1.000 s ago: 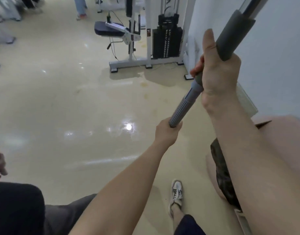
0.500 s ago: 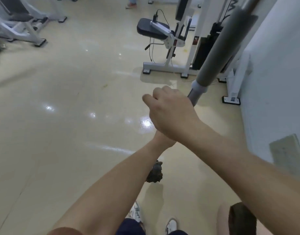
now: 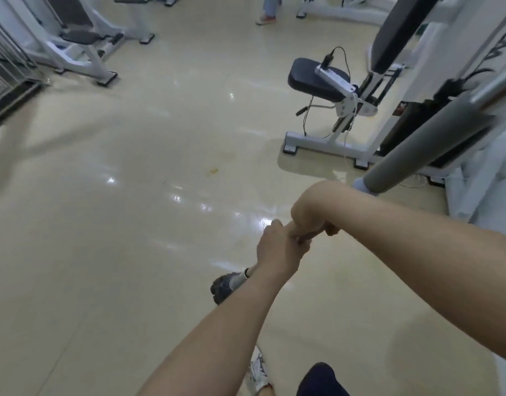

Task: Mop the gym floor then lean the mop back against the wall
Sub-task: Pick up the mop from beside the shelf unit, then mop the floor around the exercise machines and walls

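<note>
The glossy gym floor [image 3: 131, 252] spreads under a weight machine [image 3: 411, 90] at upper right. The mop handle [image 3: 417, 150] slants down to its dark mop head [image 3: 221, 287] on the floor. Right hand [image 3: 311, 212] and left hand [image 3: 280, 250] touch, their fingers wrapped round the handle.

Glossy beige floor [image 3: 131, 252] w/ mop head [image 3: 221, 288], gym machines [image 3: 331, 115].
</note>
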`<state>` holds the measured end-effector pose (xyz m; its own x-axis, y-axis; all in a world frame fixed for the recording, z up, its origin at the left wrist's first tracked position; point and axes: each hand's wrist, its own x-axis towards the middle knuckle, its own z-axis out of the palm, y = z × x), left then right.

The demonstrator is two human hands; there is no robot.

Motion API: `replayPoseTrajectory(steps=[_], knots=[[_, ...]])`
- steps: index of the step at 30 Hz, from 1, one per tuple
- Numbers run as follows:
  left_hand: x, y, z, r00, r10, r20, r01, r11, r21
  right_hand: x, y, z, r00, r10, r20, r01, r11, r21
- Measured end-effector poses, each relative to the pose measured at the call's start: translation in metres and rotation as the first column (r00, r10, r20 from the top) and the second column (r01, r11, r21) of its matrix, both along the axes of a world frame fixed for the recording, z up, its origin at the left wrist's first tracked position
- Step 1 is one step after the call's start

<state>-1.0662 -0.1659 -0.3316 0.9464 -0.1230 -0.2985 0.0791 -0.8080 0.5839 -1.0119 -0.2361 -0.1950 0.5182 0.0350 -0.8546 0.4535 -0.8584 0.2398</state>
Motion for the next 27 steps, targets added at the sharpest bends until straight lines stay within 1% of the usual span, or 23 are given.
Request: replayPoseTrajectory(steps=[1,4,6,10,13,14,15,17,18,20,21,22,23,24,25,26,27], knots=[[0.017,0.008,-0.002,1.000,-0.005,-0.005,0.006,0.999,0.039,0.022,0.007,-0.002,0.999,-0.040,-0.005,0.040,0.999,0.027],[0.069,0.027,-0.010,0.999,-0.038,0.039,0.034,0.995,0.095,0.080,0.011,-0.024,0.959,-0.277,-0.064,0.283,0.953,0.111],[0.106,0.033,-0.016,0.996,-0.047,0.079,0.039,0.994,0.106,0.119,0.008,-0.039,0.892,-0.438,-0.110,0.451,0.870,0.198],[0.191,0.029,-0.037,0.992,-0.085,0.094,0.074,0.990,0.116,0.198,-0.013,-0.075,0.794,-0.593,-0.135,0.602,0.733,0.317],[0.260,0.022,-0.046,0.995,-0.088,0.037,0.081,0.984,0.157,0.261,-0.032,-0.102,0.660,-0.710,-0.245,0.740,0.558,0.375],[0.283,0.019,-0.050,0.995,-0.096,0.020,0.091,0.981,0.171,0.280,-0.039,-0.109,0.605,-0.740,-0.294,0.785,0.493,0.374],[0.306,0.017,-0.052,0.993,-0.119,0.002,0.117,0.976,0.184,0.298,-0.046,-0.114,0.529,-0.774,-0.349,0.837,0.406,0.367],[0.349,0.010,-0.059,0.988,-0.155,-0.019,0.155,0.970,0.187,0.327,-0.059,-0.124,0.325,-0.825,-0.461,0.929,0.189,0.318],[0.368,0.008,-0.064,0.988,-0.155,-0.021,0.156,0.973,0.169,0.341,-0.063,-0.130,0.231,-0.828,-0.511,0.957,0.098,0.273],[0.403,0.003,-0.069,0.990,-0.136,-0.047,0.140,0.986,0.091,0.368,-0.067,-0.142,0.025,-0.796,-0.604,0.984,-0.087,0.157],[0.421,0.000,-0.071,0.992,-0.085,-0.088,0.087,0.996,0.015,0.381,-0.067,-0.149,-0.088,-0.763,-0.640,0.976,-0.194,0.097],[0.441,-0.001,-0.076,0.987,0.006,-0.160,-0.023,0.995,-0.100,0.394,-0.064,-0.155,-0.194,-0.718,-0.668,0.953,-0.299,0.045],[0.463,-0.001,-0.079,0.945,0.143,-0.295,-0.220,0.944,-0.246,0.406,-0.060,-0.162,-0.283,-0.666,-0.690,0.918,-0.396,0.006],[0.486,-0.001,-0.081,0.853,0.264,-0.450,-0.442,0.824,-0.354,0.419,-0.054,-0.168,-0.351,-0.609,-0.711,0.877,-0.479,-0.023],[0.508,0.000,-0.084,0.745,0.340,-0.574,-0.615,0.684,-0.393,0.431,-0.047,-0.175,-0.396,-0.559,-0.728,0.836,-0.547,-0.034],[0.531,0.003,-0.087,0.669,0.374,-0.643,-0.706,0.590,-0.391,0.446,-0.039,-0.181,-0.430,-0.512,-0.744,0.795,-0.606,-0.042],[0.553,0.008,-0.091,0.635,0.368,-0.679,-0.733,0.566,-0.379,0.462,-0.030,-0.188,-0.460,-0.465,-0.756,0.751,-0.659,-0.051]])
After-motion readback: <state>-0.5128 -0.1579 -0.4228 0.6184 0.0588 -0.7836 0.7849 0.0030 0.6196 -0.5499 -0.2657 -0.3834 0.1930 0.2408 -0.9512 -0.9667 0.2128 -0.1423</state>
